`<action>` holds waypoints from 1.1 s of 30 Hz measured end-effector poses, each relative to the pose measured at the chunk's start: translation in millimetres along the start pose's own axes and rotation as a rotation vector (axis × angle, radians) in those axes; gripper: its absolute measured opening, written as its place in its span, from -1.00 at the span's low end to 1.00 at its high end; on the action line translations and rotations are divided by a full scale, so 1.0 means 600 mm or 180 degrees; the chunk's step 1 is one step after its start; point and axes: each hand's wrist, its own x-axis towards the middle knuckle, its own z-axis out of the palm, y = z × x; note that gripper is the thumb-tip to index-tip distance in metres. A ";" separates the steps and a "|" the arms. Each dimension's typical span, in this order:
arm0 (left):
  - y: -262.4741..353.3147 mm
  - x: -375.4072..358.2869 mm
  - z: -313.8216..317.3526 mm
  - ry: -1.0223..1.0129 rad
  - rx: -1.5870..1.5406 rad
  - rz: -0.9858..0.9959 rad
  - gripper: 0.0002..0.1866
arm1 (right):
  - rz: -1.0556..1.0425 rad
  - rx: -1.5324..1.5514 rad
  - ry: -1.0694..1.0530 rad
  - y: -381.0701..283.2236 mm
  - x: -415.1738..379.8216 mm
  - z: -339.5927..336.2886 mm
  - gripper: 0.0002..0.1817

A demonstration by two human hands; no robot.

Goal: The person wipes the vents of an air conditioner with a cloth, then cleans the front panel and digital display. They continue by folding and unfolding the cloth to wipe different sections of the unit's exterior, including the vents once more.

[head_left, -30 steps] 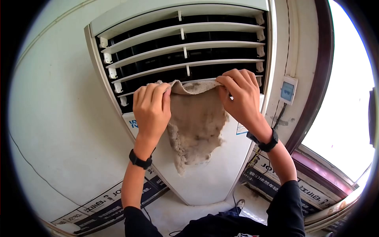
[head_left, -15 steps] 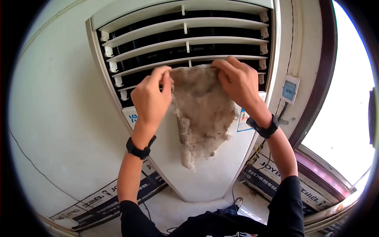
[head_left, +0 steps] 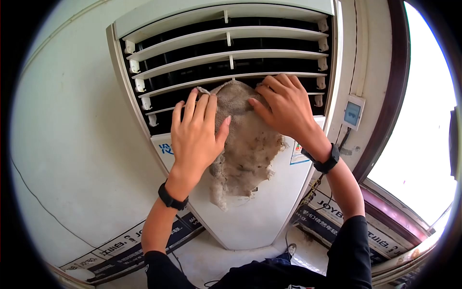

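Observation:
A ragged, dirty grey-brown rag (head_left: 245,139) hangs in front of the air conditioner's louvers, its upper edge bunched against one slat (head_left: 231,84). My left hand (head_left: 196,130) holds the rag's upper left part, fingers stretched over it and thumb lying on the cloth. A fold of rag shows at its fingertips. On the other side, my right hand (head_left: 288,103) keeps hold of the upper right part, fingers bent over the edge and thumb on the front of the cloth. The lower end dangles, frayed, over the white front panel (head_left: 250,219).
The tall white air conditioner stands between a pale wall (head_left: 72,125) and a dark window frame (head_left: 395,72). A small switch box with a screen (head_left: 353,113) is on the wall at right. Printed boxes or panels (head_left: 125,245) line the wall's base. Thin cables trail onto the floor.
The rag's top edge, stretched between pinched fingers before, now bunches at the louvers. My left hand has turned and spread its fingers over the cloth; the right hand has lowered slightly.

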 end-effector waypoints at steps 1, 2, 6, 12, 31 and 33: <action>-0.001 0.002 0.004 -0.0014 -0.0093 -0.0006 -0.53 | -0.0009 0.0042 -0.0090 -0.002 0.000 0.002 -0.69; -0.004 0.005 0.008 -0.0029 -0.0184 -0.0013 -0.55 | 0.0034 0.0063 -0.0121 -0.004 0.001 0.002 -0.68; -0.015 0.016 0.021 -0.0070 -0.0145 0.0031 -0.59 | 0.0013 -0.0027 -0.0145 -0.004 0.006 0.003 -0.70; -0.009 0.022 0.020 0.0014 -0.0074 0.0114 -0.63 | -0.0076 0.0058 -0.0004 0.003 0.002 0.016 -0.78; -0.009 0.025 0.032 0.0048 -0.0778 0.0183 -0.64 | -0.0163 0.0275 -0.0045 0.006 0.000 0.021 -0.92; -0.010 0.026 0.032 0.0069 -0.0728 0.0158 -0.68 | -0.0132 0.0244 -0.0036 0.007 0.001 0.023 -0.86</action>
